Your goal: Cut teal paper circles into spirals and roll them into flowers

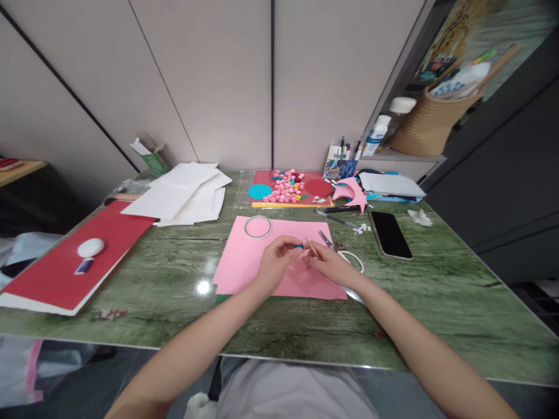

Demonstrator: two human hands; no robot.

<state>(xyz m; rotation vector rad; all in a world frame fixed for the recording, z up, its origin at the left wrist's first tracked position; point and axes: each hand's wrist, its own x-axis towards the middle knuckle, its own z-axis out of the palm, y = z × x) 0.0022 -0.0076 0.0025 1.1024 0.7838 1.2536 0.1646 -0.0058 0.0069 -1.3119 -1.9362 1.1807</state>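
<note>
Above the pink paper (240, 259), my left hand (279, 256) pinches a small blue piece (299, 246) — thumb and finger nearly together — while my right hand (325, 260) keeps a thin stick (311, 246) between closed fingers, also over this paper.

Behind the left hand (278, 256) and right hand (329, 263), slender bare forearms (231, 323) taper toward the wrists; farther back from both hands shows a pale grey garment (292, 393) (plain-looking, softly creased, somewhat blurred).
</note>
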